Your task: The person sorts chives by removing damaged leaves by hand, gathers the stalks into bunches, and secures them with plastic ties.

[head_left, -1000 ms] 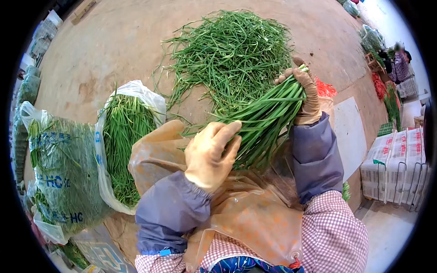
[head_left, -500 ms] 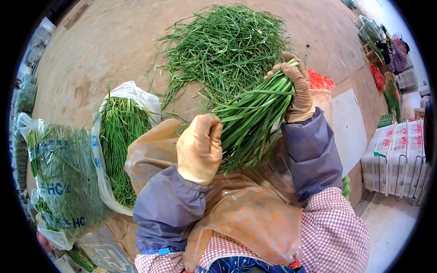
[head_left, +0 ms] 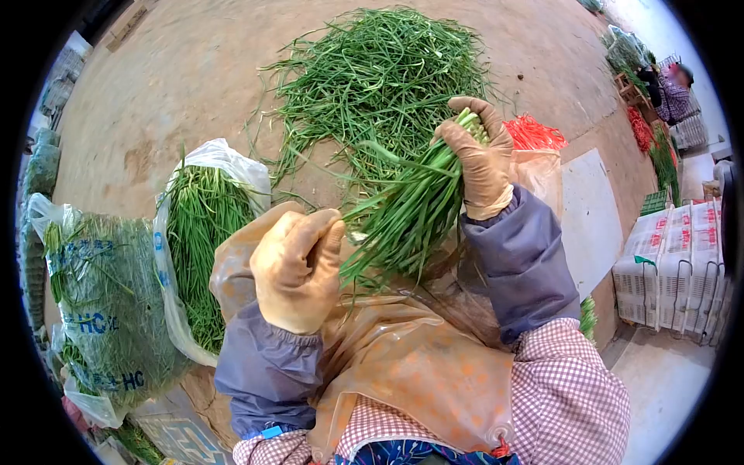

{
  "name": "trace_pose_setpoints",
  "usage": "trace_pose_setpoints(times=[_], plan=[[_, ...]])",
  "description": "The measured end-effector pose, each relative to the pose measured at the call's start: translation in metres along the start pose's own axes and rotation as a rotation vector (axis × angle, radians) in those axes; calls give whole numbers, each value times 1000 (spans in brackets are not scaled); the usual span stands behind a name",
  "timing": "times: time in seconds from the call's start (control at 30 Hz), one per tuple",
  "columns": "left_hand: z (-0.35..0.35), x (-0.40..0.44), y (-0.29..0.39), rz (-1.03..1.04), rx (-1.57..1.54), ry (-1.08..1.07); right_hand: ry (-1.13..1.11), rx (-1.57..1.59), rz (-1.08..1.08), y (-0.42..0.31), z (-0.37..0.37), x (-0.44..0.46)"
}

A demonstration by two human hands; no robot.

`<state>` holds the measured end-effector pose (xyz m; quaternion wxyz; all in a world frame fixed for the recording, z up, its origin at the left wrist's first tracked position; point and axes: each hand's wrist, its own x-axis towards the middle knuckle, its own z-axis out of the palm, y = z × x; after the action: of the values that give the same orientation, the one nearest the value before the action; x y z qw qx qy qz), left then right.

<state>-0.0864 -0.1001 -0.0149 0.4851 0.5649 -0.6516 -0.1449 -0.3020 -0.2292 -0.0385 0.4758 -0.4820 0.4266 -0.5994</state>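
My right hand point(head_left: 482, 159), in a tan work glove, is wrapped around the pale stem ends of a bunch of garlic chives point(head_left: 415, 205). The green leaves hang down and leftward over my lap. To the left of the leaf tips is my left hand point(head_left: 298, 267), also gloved, with its fingers curled closed. Whatever it may pinch is hidden. A large heap of loose garlic chives point(head_left: 380, 77) lies on the floor in front of me.
On my left stand an open white bag point(head_left: 263, 180) of chives and a tied clear bag point(head_left: 116, 287) of greens. Red ties point(head_left: 535, 133) lie beyond my right hand. White crates point(head_left: 670, 263) stand at right; another person point(head_left: 674, 93) sits farther back.
My left hand has moved left and down, away from the bunch. My right hand has shifted left and slightly down with the chives, their stem ends now turned more toward me.
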Motion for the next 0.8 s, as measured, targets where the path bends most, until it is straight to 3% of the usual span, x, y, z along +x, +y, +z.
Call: trace_pose_setpoints(times=[0.13,0.23,0.3,0.37,0.4,0.5,0.63,0.8], plan=[[-12,-7,0,141,180,2,-23,-140,-29,-2,6,-5],[-18,-18,6,-7,-131,-24,0,-164,-63,10,5,-3],[-40,-30,-3,-318,-303,85,48,-91,-36,10,-6,5],[-56,-35,-21,-434,-195,136,25,10,34,3,-11,6],[-61,-29,-27,-564,-139,36,2,20,9,2,-10,4],[-49,-21,-23,-283,315,-51,-57,-9,39,1,2,-4],[-24,-8,-14,-46,34,-27,-134,97,147,2,5,-9],[23,19,3,166,95,-265,-127,127,178,5,12,-16]])
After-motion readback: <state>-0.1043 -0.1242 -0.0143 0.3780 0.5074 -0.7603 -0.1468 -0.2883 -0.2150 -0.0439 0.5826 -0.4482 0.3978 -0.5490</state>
